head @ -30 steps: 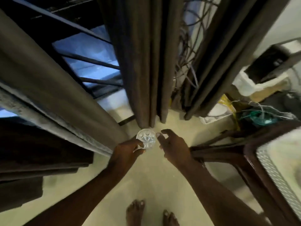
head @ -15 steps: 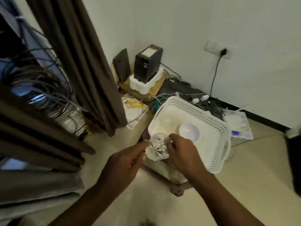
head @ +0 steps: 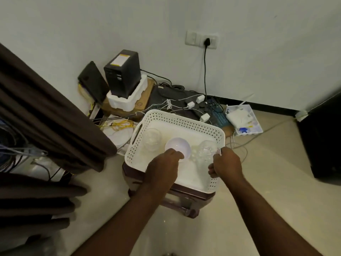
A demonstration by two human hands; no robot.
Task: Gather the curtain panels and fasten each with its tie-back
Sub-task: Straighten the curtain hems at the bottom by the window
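Note:
Dark brown curtain panels [head: 55, 117] hang loose at the left, with more folds [head: 36, 196] at the lower left. No tie-back is in sight. Both my hands are over a white perforated basket [head: 212, 130] that sits on a dark stool [head: 184, 198]. My right hand [head: 227, 165] is curled at the handle of a clear glass cup [head: 205, 150] that stands inside the basket. My left hand [head: 162, 167] rests with bent fingers against the near rim of a white bowl [head: 178, 145]; whether it grips the bowl is unclear. Another clear glass [head: 152, 138] stands in the basket's left part.
Against the wall sit a black box on foam [head: 122, 78], a flat black device [head: 93, 82], cables and power adapters [head: 195, 104], and a white tray of small parts [head: 243, 119]. A dark cabinet [head: 323, 141] stands at right. Tangled wires [head: 16, 148] lie behind the curtain.
My view swung from the curtains right to the basket. The glass cup, held between both hands before, now stands in the basket; my left hand has left it and lies at the bowl.

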